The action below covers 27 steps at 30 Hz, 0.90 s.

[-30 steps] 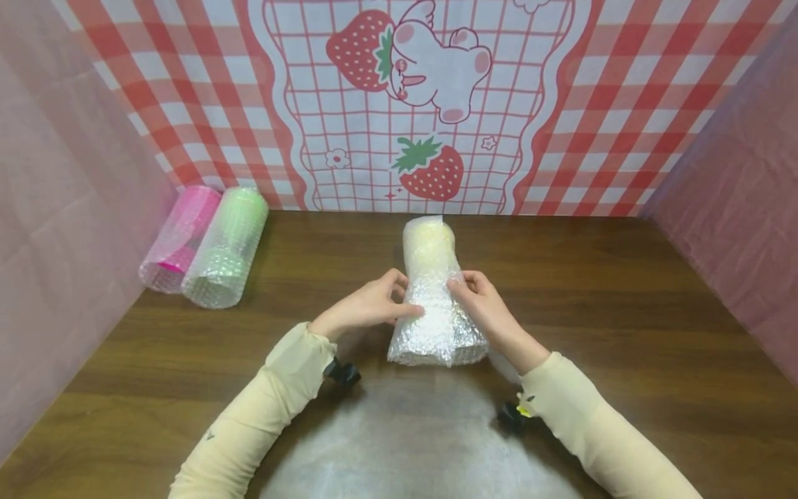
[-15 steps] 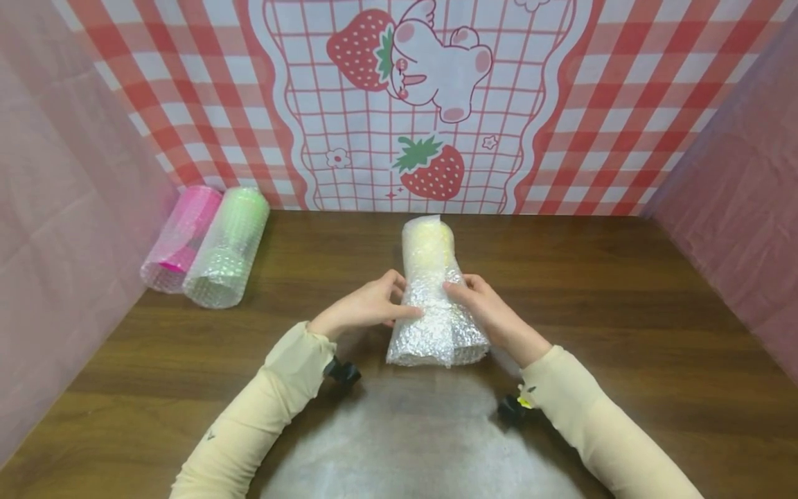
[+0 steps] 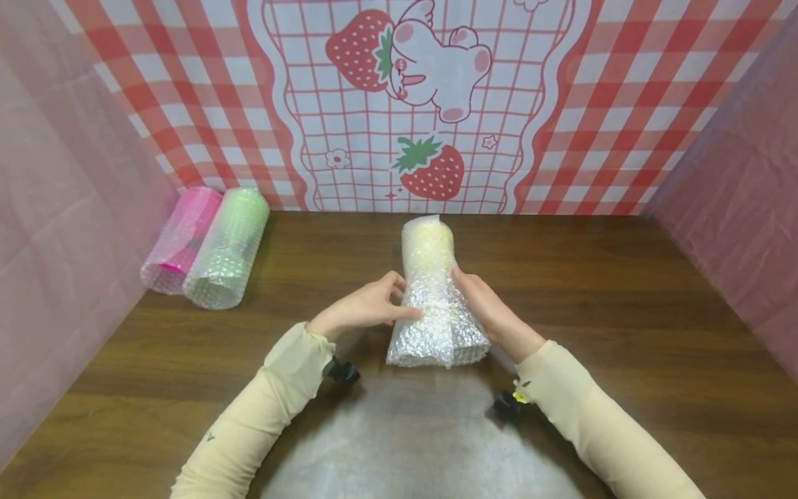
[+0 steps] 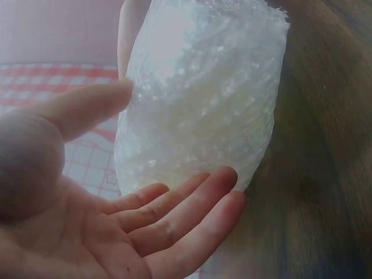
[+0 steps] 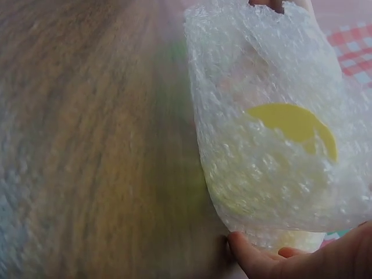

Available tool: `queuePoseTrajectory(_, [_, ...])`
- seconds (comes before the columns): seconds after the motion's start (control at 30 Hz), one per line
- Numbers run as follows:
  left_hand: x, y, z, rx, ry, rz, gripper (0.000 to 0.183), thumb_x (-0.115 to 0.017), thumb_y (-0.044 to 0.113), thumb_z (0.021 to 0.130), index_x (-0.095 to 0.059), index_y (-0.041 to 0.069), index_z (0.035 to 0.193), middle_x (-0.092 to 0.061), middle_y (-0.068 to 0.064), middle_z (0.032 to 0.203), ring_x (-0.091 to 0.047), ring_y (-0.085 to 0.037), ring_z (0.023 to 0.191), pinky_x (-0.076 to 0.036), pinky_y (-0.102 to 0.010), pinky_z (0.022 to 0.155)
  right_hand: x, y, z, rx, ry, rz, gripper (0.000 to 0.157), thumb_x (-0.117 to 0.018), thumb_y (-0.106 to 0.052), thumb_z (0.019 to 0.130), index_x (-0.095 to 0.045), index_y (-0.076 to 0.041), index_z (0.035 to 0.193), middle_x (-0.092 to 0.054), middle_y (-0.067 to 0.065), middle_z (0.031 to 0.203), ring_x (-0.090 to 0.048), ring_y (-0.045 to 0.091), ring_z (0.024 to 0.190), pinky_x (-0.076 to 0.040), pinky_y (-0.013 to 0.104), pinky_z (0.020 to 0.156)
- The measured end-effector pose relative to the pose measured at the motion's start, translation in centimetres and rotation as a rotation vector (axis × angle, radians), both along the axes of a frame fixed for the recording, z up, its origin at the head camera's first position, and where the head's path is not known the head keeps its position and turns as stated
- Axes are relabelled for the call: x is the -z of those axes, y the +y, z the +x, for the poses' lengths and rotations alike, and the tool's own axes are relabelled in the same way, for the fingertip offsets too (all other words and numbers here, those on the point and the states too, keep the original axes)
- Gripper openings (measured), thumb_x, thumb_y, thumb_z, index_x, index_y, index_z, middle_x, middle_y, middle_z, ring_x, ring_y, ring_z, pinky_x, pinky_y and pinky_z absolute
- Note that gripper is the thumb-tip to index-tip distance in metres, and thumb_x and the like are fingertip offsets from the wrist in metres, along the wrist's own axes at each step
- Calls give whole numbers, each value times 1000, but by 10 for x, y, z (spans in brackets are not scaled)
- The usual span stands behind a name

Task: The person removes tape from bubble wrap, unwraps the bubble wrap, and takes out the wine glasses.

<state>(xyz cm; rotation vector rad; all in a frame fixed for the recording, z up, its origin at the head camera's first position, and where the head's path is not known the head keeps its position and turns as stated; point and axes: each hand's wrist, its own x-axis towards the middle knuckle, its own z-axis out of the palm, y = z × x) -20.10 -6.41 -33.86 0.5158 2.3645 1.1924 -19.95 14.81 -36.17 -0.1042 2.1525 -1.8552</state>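
Observation:
A yellowish object rolled in bubble wrap (image 3: 430, 305) lies in the middle of the wooden table, narrow at the far end and flared at the near one. My left hand (image 3: 370, 303) holds its left side, thumb on top and fingers against the side; in the left wrist view its fingers (image 4: 192, 218) reach along the wrap. My right hand (image 3: 492, 308) holds the right side, its thumb along the edge and the other fingers mostly hidden. Through the wrap's open end in the right wrist view shows a round yellow edge (image 5: 296, 125).
Two more bubble-wrapped rolls, one pink (image 3: 183, 239) and one green (image 3: 227, 246), lie side by side at the back left. A red checked cloth (image 3: 580, 125) with strawberries hangs behind the table (image 3: 623, 333), with pink cloth (image 3: 723, 208) at both sides.
My right thumb has slid from the wrap's top overlap out to its right edge. The left hand and the wrapped roll have hardly moved.

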Motion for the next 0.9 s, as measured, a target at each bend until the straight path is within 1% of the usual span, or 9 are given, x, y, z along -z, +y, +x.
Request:
queuePoseTrajectory(0.1, [0, 0, 0, 8, 3, -10, 54, -69, 37, 78, -42, 8, 115, -56, -10, 109, -60, -18, 77, -52, -32, 72, -1, -2, -1, -5, 2, -12, 54, -31, -40, 97, -50, 8, 109, -60, 5, 88, -58, 14, 79, -50, 29, 76])
queuePoseTrajectory(0.17, [0, -1, 0, 10, 1, -13, 54, -69, 37, 78, -42, 8, 115, -56, -10, 110, -60, -18, 78, -52, -32, 73, -1, -2, -1, -6, 2, 0, 51, -35, -40, 96, -52, 7, 105, -59, 1, 82, -58, 13, 74, -51, 28, 71])
queuePoseTrajectory(0.23, [-1, -1, 0, 11, 1, -18, 53, -69, 36, 78, -42, 9, 115, -56, -10, 110, -60, -18, 78, -52, -33, 73, -2, -3, -2, 0, 2, 26, 50, -39, -40, 95, -52, 8, 105, -58, 2, 81, -57, 12, 73, -51, 27, 69])
queuePoseTrajectory(0.33, [-1, -2, 0, 10, -19, 4, 52, -68, 35, 79, -42, 9, 115, -56, -10, 111, -60, -19, 82, -52, -33, 74, -1, -4, -2, 8, -7, 36, 52, -41, -39, 94, -49, 9, 111, -57, 5, 86, -57, 13, 74, -51, 27, 69])
queuePoseTrajectory(0.5, [1, -6, -3, 12, -116, 111, 46, -63, 32, 84, -41, 6, 116, -53, -14, 115, -60, -21, 88, -53, -34, 75, -2, -5, 0, 61, -52, 29, 56, -42, -39, 94, -35, 4, 129, -51, 17, 111, -56, 17, 85, -52, 30, 73])
queuePoseTrajectory(0.57, [2, -7, -6, -3, -138, 134, 41, -59, 31, 87, -42, 5, 115, -54, -15, 114, -61, -22, 87, -54, -35, 75, -3, -5, 2, 75, -65, 24, 57, -43, -39, 94, -31, 1, 133, -47, 20, 119, -55, 19, 88, -52, 32, 75])
queuePoseTrajectory(0.7, [1, -7, -9, -88, -90, 128, 35, -55, 30, 90, -46, 3, 111, -57, -15, 111, -63, -24, 85, -54, -34, 74, -5, -7, 3, 80, -70, 28, 57, -43, -38, 93, -32, 0, 134, -47, 21, 120, -56, 20, 89, -52, 34, 75])
queuePoseTrajectory(0.83, [-4, -4, -14, -194, 3, 128, 40, -56, 29, 89, -43, 2, 117, -58, -17, 110, -63, -29, 88, -54, -35, 76, -7, -7, 3, 87, -68, 61, 57, -44, -37, 93, -33, 0, 134, -48, 21, 120, -55, 22, 92, -52, 34, 76])
queuePoseTrajectory(0.9, [-8, -3, -18, -231, 76, 104, 44, -56, 29, 88, -41, 3, 120, -59, -15, 110, -62, -29, 90, -53, -35, 77, -8, -7, 3, 93, -66, 74, 56, -45, -37, 93, -34, 1, 133, -49, 21, 120, -55, 22, 92, -52, 34, 76])
